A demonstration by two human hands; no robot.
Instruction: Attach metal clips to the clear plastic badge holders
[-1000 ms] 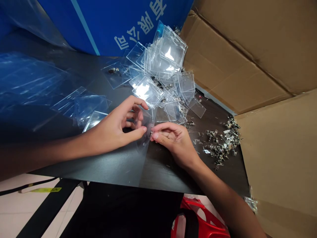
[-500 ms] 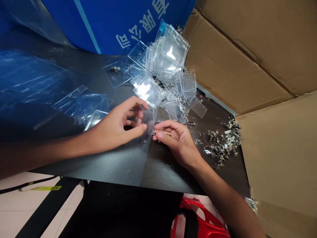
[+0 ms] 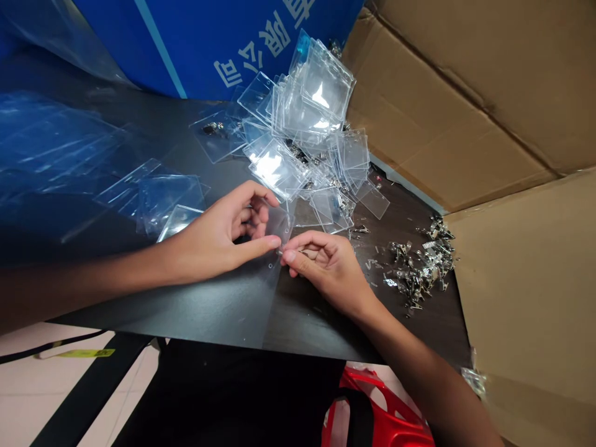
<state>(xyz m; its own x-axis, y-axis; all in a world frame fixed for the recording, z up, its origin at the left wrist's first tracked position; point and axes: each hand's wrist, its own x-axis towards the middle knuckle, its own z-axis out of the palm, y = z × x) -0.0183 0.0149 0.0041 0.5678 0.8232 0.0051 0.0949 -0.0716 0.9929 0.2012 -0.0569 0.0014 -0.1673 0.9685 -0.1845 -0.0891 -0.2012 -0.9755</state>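
Note:
My left hand pinches a clear plastic badge sleeve between thumb and fingers, just above the dark table. My right hand is closed in a pinch on a small metal clip held against the sleeve's edge, beside my left thumb tip. Both hands meet near the table's middle. A heap of clear badge sleeves lies just beyond the hands. A scatter of metal clips lies to the right of my right hand.
Flat clear sleeves lie left of my left hand. A blue bag with white characters and blue plastic film stand behind and left. Cardboard box walls close off the right side. A red object sits below the table edge.
My right hand drew back slightly from the sleeve, then came in again so the clip meets the sleeve's edge at my left thumb. The left hand stays almost still.

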